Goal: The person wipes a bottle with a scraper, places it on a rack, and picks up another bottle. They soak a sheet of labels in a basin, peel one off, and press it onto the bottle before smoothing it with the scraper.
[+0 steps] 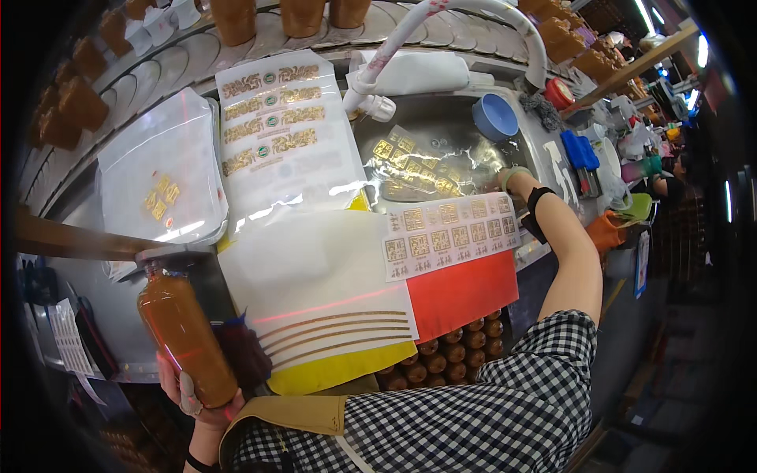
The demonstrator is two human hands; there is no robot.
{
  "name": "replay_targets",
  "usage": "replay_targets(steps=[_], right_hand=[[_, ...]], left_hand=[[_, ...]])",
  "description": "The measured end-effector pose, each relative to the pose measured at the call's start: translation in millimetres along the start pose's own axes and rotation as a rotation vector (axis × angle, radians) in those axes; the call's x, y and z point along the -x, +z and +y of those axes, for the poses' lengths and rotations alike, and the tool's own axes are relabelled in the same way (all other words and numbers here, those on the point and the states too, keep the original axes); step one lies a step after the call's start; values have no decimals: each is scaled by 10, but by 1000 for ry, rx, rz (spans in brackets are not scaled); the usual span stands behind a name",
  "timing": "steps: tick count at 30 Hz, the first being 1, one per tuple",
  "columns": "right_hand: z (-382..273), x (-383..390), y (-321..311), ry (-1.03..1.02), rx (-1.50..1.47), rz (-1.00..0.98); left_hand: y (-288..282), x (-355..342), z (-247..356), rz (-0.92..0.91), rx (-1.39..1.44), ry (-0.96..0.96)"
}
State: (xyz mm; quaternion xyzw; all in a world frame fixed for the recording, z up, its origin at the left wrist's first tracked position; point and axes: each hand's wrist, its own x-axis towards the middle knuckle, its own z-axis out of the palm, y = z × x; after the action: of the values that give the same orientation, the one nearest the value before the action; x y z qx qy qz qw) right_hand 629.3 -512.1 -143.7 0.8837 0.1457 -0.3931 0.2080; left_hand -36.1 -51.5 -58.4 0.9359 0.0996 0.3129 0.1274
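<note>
My left hand (188, 392) is wrapped round the lower end of a glossy brown bottle (187, 335), held tilted at the lower left. A finger cover shows on that hand. My right arm reaches forward to a metal basin of water (441, 118), where my right hand (509, 180) is low at the right side. Its fingers are mostly hidden, so their grip does not show. Gold-printed decal sheets (416, 164) lie in the water to the left of that hand. Just in front of the basin is a sheet of gold square decals (449, 234).
A white tap (378, 98) arches over the basin, with a blue bowl (495, 117) at its back right. Long gold dragon-like decals (272, 110) lie behind a white sheet with gold strips (339, 331). Brown bottles (453, 359) are stacked below. A blue-handled brush (582, 154) lies right.
</note>
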Motion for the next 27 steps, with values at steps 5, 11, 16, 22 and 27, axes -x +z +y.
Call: replay_targets(steps=[5, 11, 16, 22, 27], right_hand=[[69, -187, 109, -235, 289, 12], [10, -538, 221, -287, 410, -5], [60, -1007, 382, -390, 571, 17], [-418, -928, 219, -310, 549, -122], [-962, -454, -166, -238, 332, 276]], left_hand=[[30, 86, -30, 24, -29, -9], [149, 336, -210, 120, -40, 5], [171, 409, -272, 156, -95, 47], [93, 418, -158, 33, -50, -110], [163, 443, -257, 105, -15, -25]])
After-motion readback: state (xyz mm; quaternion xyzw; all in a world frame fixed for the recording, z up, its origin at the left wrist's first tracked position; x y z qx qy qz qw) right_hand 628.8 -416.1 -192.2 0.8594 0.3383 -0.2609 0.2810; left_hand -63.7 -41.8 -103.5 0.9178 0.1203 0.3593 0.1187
